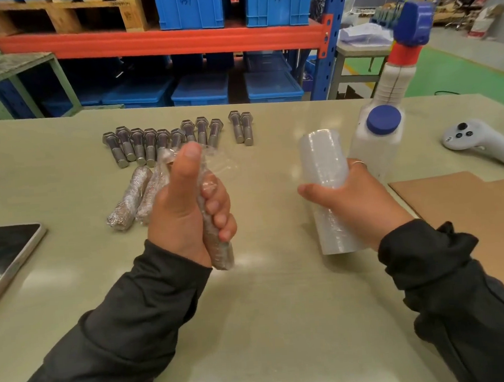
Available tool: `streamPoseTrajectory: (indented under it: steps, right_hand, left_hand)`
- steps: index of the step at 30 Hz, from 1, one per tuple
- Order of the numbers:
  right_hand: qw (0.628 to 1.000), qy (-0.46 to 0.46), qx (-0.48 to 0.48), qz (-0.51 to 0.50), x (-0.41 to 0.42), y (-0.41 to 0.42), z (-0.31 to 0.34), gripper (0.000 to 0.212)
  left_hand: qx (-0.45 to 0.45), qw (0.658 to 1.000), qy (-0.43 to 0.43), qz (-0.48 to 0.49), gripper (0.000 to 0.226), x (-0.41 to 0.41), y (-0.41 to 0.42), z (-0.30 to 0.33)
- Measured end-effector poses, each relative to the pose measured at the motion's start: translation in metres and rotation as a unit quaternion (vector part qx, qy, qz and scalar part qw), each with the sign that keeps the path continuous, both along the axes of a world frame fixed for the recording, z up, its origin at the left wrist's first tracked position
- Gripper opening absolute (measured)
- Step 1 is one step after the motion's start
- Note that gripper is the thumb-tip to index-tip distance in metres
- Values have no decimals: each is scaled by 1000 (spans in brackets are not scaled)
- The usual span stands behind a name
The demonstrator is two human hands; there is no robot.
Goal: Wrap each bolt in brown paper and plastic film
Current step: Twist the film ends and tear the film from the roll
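My left hand grips a bolt wrapped in brown paper and plastic film, held upright above the table, with loose film bunched at its top by my thumb. My right hand holds a roll of clear plastic film upright, apart from the bolt. Two wrapped bolts lie on the table just left of my left hand. Several bare steel bolts lie in a row farther back. Brown paper sheets lie at the right.
A phone lies at the table's left edge. A white plastic bottle with a blue cap and a white controller sit at the right rear. Shelving with blue crates stands behind the green table.
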State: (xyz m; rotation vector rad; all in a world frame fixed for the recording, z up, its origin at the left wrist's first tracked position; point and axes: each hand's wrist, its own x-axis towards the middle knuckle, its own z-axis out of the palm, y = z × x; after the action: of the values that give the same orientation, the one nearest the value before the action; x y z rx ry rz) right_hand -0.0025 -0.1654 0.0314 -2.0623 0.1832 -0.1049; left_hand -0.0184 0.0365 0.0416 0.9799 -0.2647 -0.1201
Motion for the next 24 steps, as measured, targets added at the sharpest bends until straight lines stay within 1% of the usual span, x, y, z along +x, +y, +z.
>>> streamPoseTrajectory:
  steps: [3, 5, 7, 9, 11, 13, 15, 18, 21, 23, 24]
  right_hand:
    - [1000, 22, 2, 9, -1, 4, 2, 70]
    - [999, 46, 5, 17, -2, 4, 3, 75]
    - [996, 83, -4, 13, -4, 1, 3, 80]
    - [994, 107, -28, 3, -6, -3, 2, 77]
    - [992, 108, -58, 5, -8, -4, 0, 72]
    - [990, 105, -90, 14, -8, -2, -1, 71]
    - [987, 107, -115, 21, -7, 2, -3, 75]
    - [984, 104, -145, 18, -6, 4, -7, 76]
    - [977, 105, -182, 28, -6, 6, -9, 76]
    - [973, 111, -201, 30, -6, 8, -11, 79]
    - [972, 112, -206, 28, -6, 9, -11, 80]
  left_hand:
    - [11, 996, 88, 5, 48, 2, -7, -7]
    - [40, 992, 117, -6, 51, 2, -13, -12]
    - [72, 989, 124, -26, 44, 0, -16, -15]
    - [93, 986, 130, -47, 41, -3, -20, -18]
    - [111, 983, 139, -56, 42, -5, -23, -21]
    - [123, 981, 143, -53, 39, -7, -26, -24]
    - [122, 980, 149, -47, 34, -6, -27, -25]
    - [110, 979, 163, -50, 41, -2, -23, -27]
    - [104, 978, 168, -62, 32, -2, -20, -26]
    - [112, 977, 165, -79, 20, -4, -22, -25]
    - [116, 976, 160, -90, 21, -4, -22, -26]
